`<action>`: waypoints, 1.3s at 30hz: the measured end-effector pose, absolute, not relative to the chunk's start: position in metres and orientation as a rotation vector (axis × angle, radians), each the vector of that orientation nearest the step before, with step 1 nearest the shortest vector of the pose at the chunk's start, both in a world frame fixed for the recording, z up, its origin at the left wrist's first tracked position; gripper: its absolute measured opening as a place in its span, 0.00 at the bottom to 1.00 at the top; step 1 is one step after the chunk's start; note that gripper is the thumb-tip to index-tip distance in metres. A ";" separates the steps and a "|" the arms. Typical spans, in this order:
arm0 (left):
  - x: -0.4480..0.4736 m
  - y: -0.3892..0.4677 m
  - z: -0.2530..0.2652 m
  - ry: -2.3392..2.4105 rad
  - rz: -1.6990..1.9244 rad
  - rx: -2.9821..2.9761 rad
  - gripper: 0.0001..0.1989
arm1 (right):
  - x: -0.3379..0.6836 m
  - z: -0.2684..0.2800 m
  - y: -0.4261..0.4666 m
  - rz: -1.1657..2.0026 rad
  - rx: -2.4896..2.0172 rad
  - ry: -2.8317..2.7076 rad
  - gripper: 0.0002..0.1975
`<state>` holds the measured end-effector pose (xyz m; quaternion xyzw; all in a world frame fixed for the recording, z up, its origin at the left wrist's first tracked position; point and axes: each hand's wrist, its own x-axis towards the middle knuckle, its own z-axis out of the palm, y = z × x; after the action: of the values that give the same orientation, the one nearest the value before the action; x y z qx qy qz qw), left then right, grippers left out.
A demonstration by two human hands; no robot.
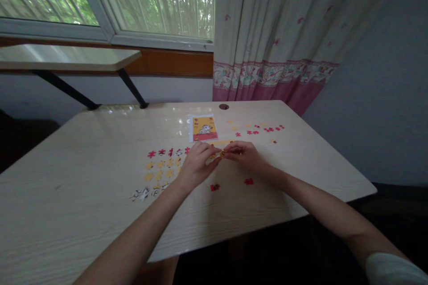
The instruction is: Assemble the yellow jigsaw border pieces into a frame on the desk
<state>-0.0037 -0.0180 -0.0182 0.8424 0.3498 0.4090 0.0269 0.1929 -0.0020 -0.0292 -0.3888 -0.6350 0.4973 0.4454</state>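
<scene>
Both hands meet over the middle of the table. My right hand (246, 156) pinches a small yellow jigsaw piece (223, 154) with a dark mark on it. My left hand (199, 162) is closed at the fingertips on the same piece from the other side. Just behind the fingers lies a strip of yellow jigsaw pieces (221, 143), partly hidden by the hands. Left of my left hand, red pieces (151, 154), yellow pieces (149, 176) and white pieces (145, 193) lie in rows, some covered by my hand and forearm.
A picture card (204, 128) of a white animal on yellow and red lies behind the hands. More red pieces (268, 129) are scattered at the back right. Two red pieces, one dark-marked (215, 187) and one plain (248, 181), lie nearer me. A raised shelf (70, 58) stands back left.
</scene>
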 end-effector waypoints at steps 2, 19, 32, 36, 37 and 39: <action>-0.005 -0.019 -0.017 1.090 1.254 2.636 0.07 | 0.192 -0.029 -0.003 1.226 -0.955 -1.582 0.14; -0.040 -0.004 -0.011 1.162 0.659 2.819 0.09 | 0.211 -0.021 -0.002 0.500 -0.985 -2.264 0.07; -0.037 -0.006 -0.012 1.218 0.493 2.861 0.12 | 0.198 -0.027 -0.012 0.256 -0.892 -2.627 0.17; -0.039 -0.004 -0.010 1.215 0.488 2.834 0.13 | 0.198 -0.027 -0.012 0.218 -0.903 -2.640 0.17; -0.039 -0.004 -0.009 1.207 0.487 2.830 0.12 | 0.198 -0.027 -0.013 0.211 -0.904 -2.641 0.17; -0.040 -0.004 -0.008 1.176 0.487 2.830 0.11 | 0.198 -0.026 -0.013 0.205 -0.909 -2.646 0.17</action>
<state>-0.0403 -0.0042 -0.0076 0.9118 0.3789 0.1569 0.0195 0.1980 -0.0127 -0.0259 -0.3195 -0.9299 0.0722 0.1674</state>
